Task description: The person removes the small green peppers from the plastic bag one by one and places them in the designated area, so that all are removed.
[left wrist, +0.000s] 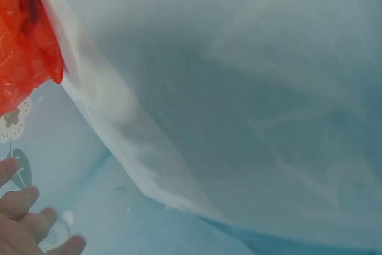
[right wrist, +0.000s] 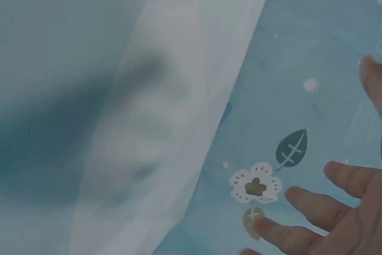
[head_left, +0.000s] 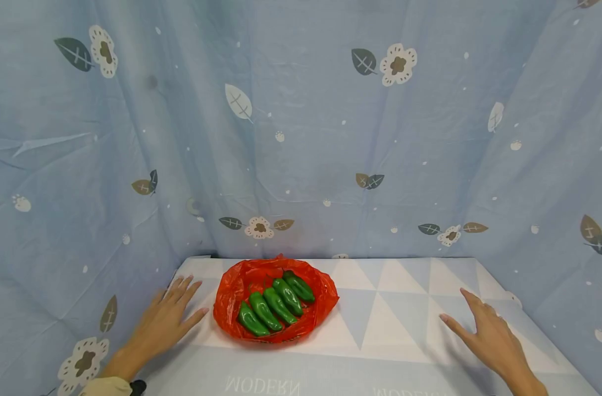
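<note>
"Peppers (head_left: 279,305) first: where do we locate them?"

"We locate five green ones inside the red plastic bag (head_left: 226,300), which sits open at the top on the counter (head_left: 395,330), left of centre in the head view. We see them side by side, in a slanting row running from near left to far right."

"Where do we register the left hand (head_left: 164,322)?"

"We register it just beside the left side of the bag, thumb nearest, with a narrow gap between thumb and plastic. We read its fingers (left wrist: 18,204) as extended and spread. We cannot tell whether the hand touches the counter. At the wrist we note a light sleeve (head_left: 108,386) and a dark band (head_left: 138,387)."

"And the right hand (head_left: 494,335)?"

"We record it toward the right side of the counter, well apart from the bag. We find its fingers spread also, the thumb angled away from the rest, and a shadow on the counter beside it."

"What do we list for the surroundings?"

"We list a blue curtain (head_left: 321,110) with flower and leaf prints behind and at both sides, pale triangles across the counter, and inverted lettering (head_left: 263,386) along the near part."
</note>
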A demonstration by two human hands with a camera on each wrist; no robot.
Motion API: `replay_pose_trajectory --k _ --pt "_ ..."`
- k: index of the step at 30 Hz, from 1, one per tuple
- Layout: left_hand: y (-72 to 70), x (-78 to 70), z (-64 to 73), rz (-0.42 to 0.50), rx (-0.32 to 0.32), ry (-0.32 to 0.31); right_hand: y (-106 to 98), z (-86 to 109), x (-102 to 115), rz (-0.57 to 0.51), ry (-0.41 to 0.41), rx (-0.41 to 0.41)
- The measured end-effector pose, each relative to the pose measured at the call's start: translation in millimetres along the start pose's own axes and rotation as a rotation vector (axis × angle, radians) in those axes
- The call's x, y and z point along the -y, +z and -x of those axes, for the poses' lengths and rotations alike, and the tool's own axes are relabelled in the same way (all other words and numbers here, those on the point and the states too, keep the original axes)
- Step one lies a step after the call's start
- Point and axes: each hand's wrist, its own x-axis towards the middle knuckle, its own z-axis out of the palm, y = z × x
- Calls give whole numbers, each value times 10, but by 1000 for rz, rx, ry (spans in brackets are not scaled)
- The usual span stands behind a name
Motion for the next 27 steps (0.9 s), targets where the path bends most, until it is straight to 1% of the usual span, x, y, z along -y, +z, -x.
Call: replay_pose_trajectory --k 3,5,8,12,16,20,27 --pt "16 -10 -29 145 -5 -42 2 0 31 5 23 4" --pt "21 -27 -45 231 -2 -75 16 -2 54 1 20 -14" --pt "18 -64 -72 318 13 -121 47 -6 103 -12 6 -47" --pt "6 -128 -104 414 32 -158 100 -17 170 -32 -3 -75" --pt "3 -189 -120 512 46 -154 164 -11 226 -67 -25 -107" --pt "19 -239 -132 565 66 -141 211 -21 280 -100 -27 -104" --pt "75 -288 -144 612 87 -123 298 -28 370 -137 4 -70"
